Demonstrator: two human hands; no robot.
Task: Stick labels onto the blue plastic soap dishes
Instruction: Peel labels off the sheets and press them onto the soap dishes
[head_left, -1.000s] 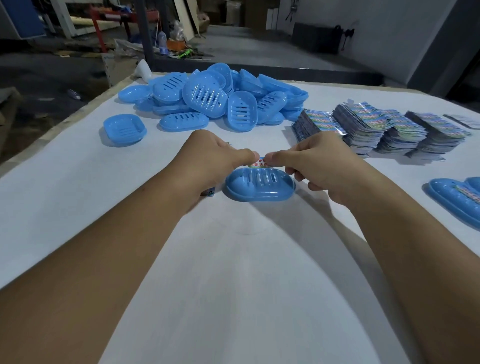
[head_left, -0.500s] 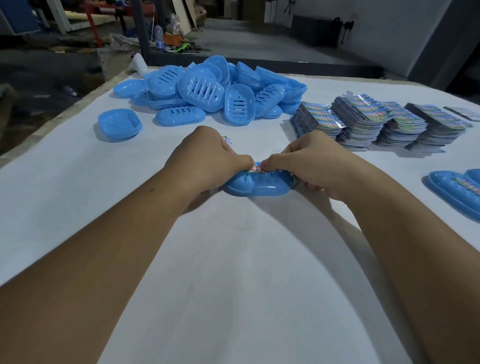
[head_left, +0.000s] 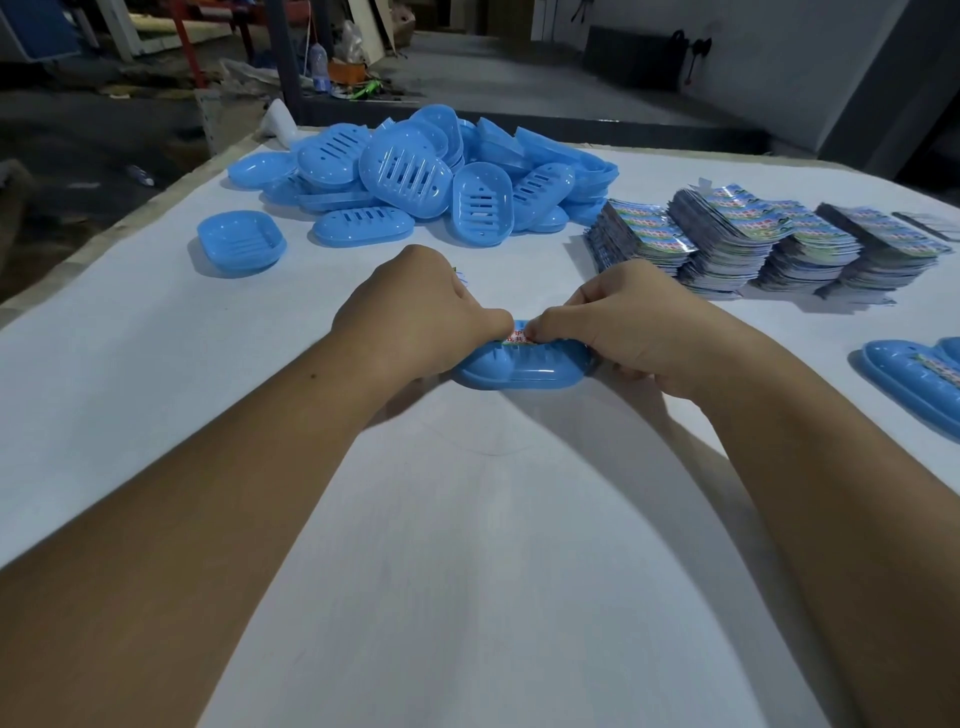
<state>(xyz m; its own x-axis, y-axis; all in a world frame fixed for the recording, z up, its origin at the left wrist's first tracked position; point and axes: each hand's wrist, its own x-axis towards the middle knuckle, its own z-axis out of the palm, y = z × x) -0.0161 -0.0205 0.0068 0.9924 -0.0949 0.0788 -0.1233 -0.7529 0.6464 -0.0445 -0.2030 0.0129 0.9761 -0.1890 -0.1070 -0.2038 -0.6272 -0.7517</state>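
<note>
A: From the head view, where is the dish you're working on?

B: Your blue soap dish (head_left: 522, 366) sits on the white desk (head_left: 493, 545), right between your two hands, near the middle of the cloth.

A: And your hands?

B: Your left hand (head_left: 415, 312) is curled, its thumb and fingertips pinching the left end of a small printed label (head_left: 519, 335) down at the dish's top. Your right hand (head_left: 628, 322) mirrors it, fingers curled and pinching the label's right end. The two thumbs nearly meet over the label, so only a sliver of red and white print shows. Whether the label is fully stuck down, you cannot tell from here.

A: What else lies around you?

B: A heap of blue soap dishes (head_left: 431, 176) is piled at the far side of the desk, with one lone dish (head_left: 241, 241) apart to its left. Stacks of labels (head_left: 763, 239) run along the far right. At the right edge lies a labelled dish (head_left: 914, 379), partly cut off by the frame.
</note>
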